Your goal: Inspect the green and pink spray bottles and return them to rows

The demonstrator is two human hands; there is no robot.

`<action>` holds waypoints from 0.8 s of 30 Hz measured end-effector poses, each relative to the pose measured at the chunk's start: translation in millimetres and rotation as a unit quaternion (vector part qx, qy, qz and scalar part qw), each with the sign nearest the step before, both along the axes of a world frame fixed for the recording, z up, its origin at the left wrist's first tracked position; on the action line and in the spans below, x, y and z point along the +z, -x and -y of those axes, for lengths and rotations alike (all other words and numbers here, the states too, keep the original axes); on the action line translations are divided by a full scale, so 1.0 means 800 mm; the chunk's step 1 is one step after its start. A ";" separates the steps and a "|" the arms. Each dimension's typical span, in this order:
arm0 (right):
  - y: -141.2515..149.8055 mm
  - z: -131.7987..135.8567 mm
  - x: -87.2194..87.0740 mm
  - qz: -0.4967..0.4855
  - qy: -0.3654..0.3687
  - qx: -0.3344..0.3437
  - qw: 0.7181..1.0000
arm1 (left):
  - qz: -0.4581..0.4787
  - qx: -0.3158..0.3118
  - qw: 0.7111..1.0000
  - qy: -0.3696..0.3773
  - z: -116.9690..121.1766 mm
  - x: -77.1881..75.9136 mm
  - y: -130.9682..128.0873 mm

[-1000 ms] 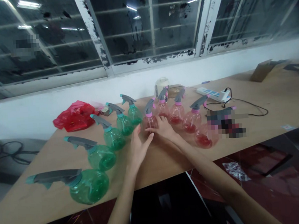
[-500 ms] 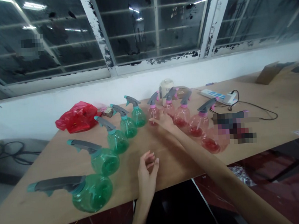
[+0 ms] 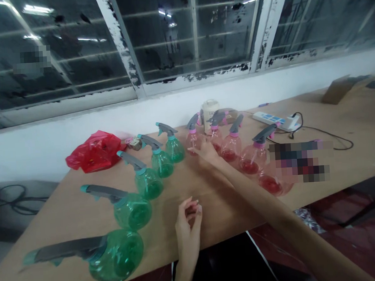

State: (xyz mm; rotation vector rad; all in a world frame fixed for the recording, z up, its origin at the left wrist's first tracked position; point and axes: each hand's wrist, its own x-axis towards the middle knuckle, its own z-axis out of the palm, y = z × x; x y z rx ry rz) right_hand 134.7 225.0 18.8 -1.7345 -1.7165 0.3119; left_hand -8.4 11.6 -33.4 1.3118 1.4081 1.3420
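My right hand (image 3: 208,152) reaches to the back of the table, its thumb and fingers around the body of a pink spray bottle (image 3: 193,139) with a grey head. That bottle stands upright; the hand covers part of it. Nearer the front edge, my left hand (image 3: 189,227) hovers low over the wood, holding nothing, fingers loosely curled and thumb apart. Other pink spray bottles (image 3: 253,157) run in a slanting row along the right. On the left, several green spray bottles (image 3: 149,182) with grey heads and teal nozzles form another slanting row.
A red plastic bag (image 3: 96,152) lies at the back left. Behind the pink bottles stands a white tub (image 3: 210,110). At the back right are a power strip (image 3: 271,119), its black cable (image 3: 328,137) and a cardboard box (image 3: 341,89). The wooden table (image 3: 168,247) ends close in front.
My left hand has left the pink spray bottle and drawn back toward the front edge. My right hand has pushed that bottle farther back, beside the other pink ones. The view has shifted slightly.
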 end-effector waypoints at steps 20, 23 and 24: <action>-0.042 0.009 0.022 -0.036 -0.076 -0.133 0.988 | -0.014 -0.004 1.000 -0.013 0.002 -0.002 0.001; -0.044 -0.007 0.020 -0.045 -0.070 -0.142 0.986 | -0.014 0.000 1.000 -0.015 0.002 -0.002 0.001; -0.045 -0.013 0.019 -0.047 -0.068 -0.145 0.986 | -0.013 0.001 1.000 -0.016 0.002 -0.003 0.001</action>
